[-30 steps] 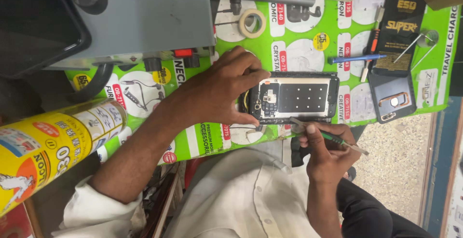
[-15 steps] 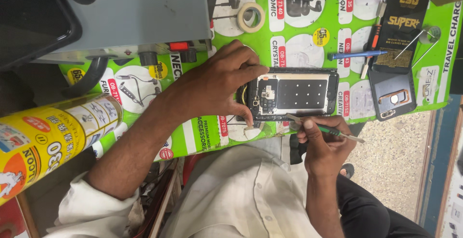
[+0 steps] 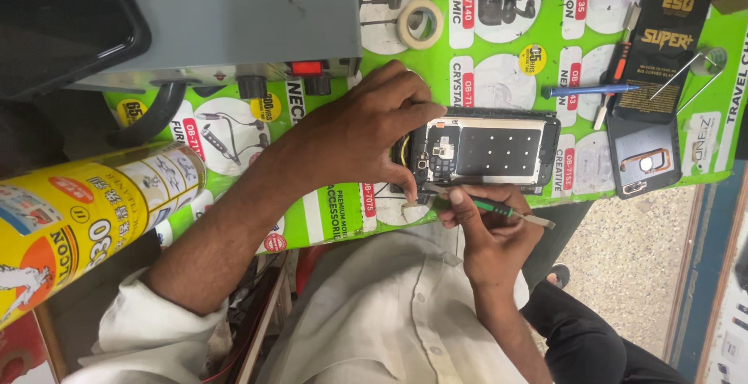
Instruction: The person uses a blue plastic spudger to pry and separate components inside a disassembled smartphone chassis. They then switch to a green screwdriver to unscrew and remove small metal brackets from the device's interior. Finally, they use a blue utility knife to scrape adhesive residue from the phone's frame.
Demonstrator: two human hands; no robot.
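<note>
**Opened phone pinned down, green tool at its edge**

The left hand (image 3: 354,135) presses down on the near end of the opened phone (image 3: 483,150), its fingers (image 3: 405,111) curled over the exposed boards. The right hand (image 3: 487,232) pinches a green-handled tool (image 3: 506,211), tip just beside the phone's lower edge. Everything lies on the green printed worktop (image 3: 514,65). Beyond sit a tape roll (image 3: 421,24), a blue screwdriver (image 3: 588,89) and a dark phone case (image 3: 643,162). A yellow can (image 3: 86,213) lies well apart on the left.
</note>
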